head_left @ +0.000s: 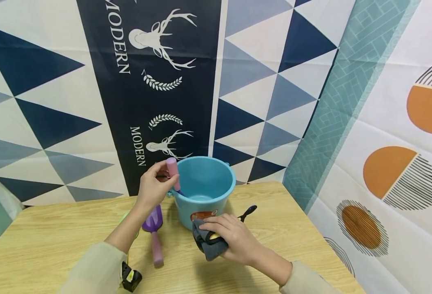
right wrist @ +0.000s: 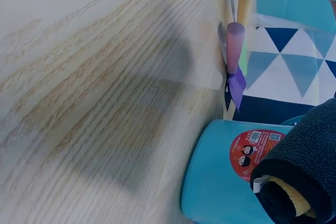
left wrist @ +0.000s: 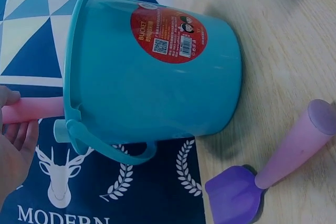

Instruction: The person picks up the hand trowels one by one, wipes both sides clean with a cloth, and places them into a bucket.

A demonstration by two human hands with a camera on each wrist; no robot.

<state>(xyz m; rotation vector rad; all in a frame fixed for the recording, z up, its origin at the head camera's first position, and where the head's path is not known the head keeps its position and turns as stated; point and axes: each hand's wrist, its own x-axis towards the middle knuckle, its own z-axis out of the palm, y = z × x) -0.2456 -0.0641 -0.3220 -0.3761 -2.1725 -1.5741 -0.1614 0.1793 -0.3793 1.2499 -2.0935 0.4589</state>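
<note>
My left hand (head_left: 154,184) pinches a pink handle (head_left: 172,169) upright at the left rim of a blue bucket (head_left: 184,210). A bit of dark blue or purple shows under the handle; the tool's lower end is hidden inside the bucket. In front of the bucket, my right hand (head_left: 234,237) grips a folded dark grey cloth (head_left: 211,247) with a yellow inner side. The right wrist view shows that cloth (right wrist: 304,156) overlapping the bucket (right wrist: 210,182); the hand itself is not seen there. The left wrist view shows the bucket's red label (left wrist: 168,32).
A purple toy shovel (head_left: 157,247) with a pink handle lies left of the bucket. Beside it is a yellow handle (right wrist: 245,4) with a blue end. A black-tipped handle (head_left: 250,210) sticks out behind my right hand. Patterned cloth (head_left: 186,102) hangs behind the wooden table (head_left: 293,228).
</note>
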